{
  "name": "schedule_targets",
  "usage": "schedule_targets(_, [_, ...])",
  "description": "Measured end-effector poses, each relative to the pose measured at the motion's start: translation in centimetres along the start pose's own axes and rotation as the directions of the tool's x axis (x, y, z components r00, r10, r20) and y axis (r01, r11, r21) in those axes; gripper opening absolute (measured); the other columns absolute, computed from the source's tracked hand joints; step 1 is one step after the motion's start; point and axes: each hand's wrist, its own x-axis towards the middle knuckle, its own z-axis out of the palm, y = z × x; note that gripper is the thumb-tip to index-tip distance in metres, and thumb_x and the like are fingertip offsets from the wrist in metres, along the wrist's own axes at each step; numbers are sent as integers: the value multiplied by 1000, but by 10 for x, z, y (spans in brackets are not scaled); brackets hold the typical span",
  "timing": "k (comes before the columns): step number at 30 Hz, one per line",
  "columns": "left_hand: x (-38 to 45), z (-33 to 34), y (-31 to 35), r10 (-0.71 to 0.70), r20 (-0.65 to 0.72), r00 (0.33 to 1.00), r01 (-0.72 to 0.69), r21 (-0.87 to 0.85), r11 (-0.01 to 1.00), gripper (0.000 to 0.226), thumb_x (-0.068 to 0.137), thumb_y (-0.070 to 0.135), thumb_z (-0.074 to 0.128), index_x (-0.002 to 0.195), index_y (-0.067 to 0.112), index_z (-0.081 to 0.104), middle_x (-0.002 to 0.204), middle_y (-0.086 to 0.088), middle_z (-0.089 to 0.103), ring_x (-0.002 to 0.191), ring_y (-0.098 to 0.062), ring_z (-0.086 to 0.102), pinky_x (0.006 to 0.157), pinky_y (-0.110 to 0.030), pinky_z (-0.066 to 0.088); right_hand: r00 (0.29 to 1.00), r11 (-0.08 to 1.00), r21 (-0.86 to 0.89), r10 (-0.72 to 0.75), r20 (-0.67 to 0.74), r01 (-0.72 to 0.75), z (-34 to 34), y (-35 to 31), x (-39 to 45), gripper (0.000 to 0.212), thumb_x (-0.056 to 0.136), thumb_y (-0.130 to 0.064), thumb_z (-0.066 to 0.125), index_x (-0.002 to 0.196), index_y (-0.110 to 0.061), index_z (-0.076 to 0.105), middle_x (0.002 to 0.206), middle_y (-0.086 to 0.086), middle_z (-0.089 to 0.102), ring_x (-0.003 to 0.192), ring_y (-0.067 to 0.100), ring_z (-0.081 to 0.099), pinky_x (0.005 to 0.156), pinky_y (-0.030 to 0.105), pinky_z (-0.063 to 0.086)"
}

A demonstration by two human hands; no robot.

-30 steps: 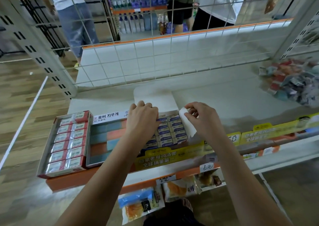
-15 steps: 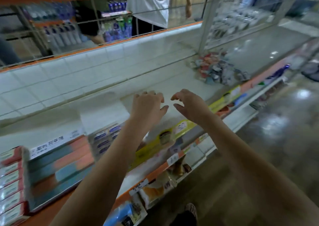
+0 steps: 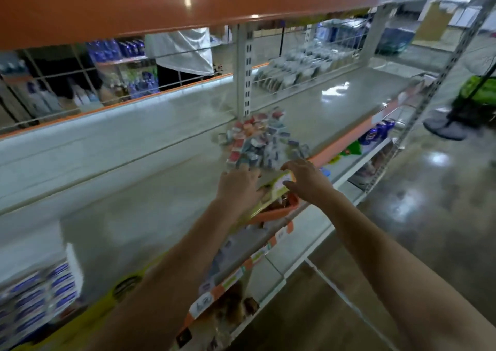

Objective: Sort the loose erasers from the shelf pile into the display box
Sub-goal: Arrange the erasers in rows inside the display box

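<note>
Reaching for the pile (image 3: 264, 146) on the shelf (image 3: 161, 189), left hand (image 3: 237, 183) and right hand (image 3: 306, 179) both spread, empty; next, pinching up erasers for the box (image 3: 40, 299)

The grey shelf (image 3: 150, 189) carries an eraser pile (image 3: 261, 142) and display box (image 3: 40, 297).

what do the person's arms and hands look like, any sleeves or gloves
Both forearms are bare, with no sleeve in view. The left hand and right hand wear no gloves. No watch, ring or bracelet shows, though the picture is blurred.
</note>
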Motion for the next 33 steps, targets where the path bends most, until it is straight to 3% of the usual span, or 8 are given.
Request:
schedule_targets(9, [85,1,4,-94,-109,990,92,-25,995,39,90,39,53,122,19,54,133,-10,49,124,-31,42,96,-43,38,999,999,29,35,-31,-34,-14,74,56,34,89,-26,57,121,-14,55,118,11,54,109,30,53,87,36,43])
schedule_targets(13, [120,7,-6,-141,-122,982,140,-16,990,48,87,28,57,132,18,46,129,-9,53,118,-31,47,94,-41,40,998,995,83,55,-43,-52,-18,92,89,34,90,-23,53,122,-14,57,117,14,56,110,32,52,91,37,41])
schedule_targets(16, [141,15,-10,-168,-102,981,170,9,985,48,84,24,61,130,19,47,125,-7,55,114,-29,48,91,-38,40,999,993,112,38,26,-40,-19,99,118,36,89,-26,57,122,-11,57,116,15,57,109,32,54,92,36,42])
schedule_targets(19, [152,27,-15,-206,-96,974,206,-4,978,46,82,25,63,126,24,50,129,-1,54,118,-28,45,94,-38,37,996,996,84,30,84,-37,-17,103,141,38,87,-32,60,119,-11,60,113,14,60,105,30,56,88,36,45])
schedule_targets(27, [159,34,-18,-303,-118,946,297,-69,952,40,88,38,57,127,34,54,139,8,48,126,-26,37,100,-39,30,983,990,74,-132,130,123,-13,119,175,28,83,-25,66,106,-9,66,105,11,62,94,23,57,76,27,43])
schedule_targets(29, [158,32,-16,-353,-142,925,328,-170,929,36,88,39,59,123,29,59,130,4,56,119,-24,43,96,-37,34,976,981,112,-176,130,161,-13,122,178,28,84,-25,64,106,-8,64,105,11,63,95,25,58,78,30,43])
schedule_targets(33, [148,26,-7,-468,-213,858,338,-453,825,27,90,32,60,114,21,66,96,4,66,83,-11,54,67,-20,37,953,940,222,-287,97,260,-14,122,181,23,87,-24,62,106,-9,63,102,10,65,93,25,59,79,31,45])
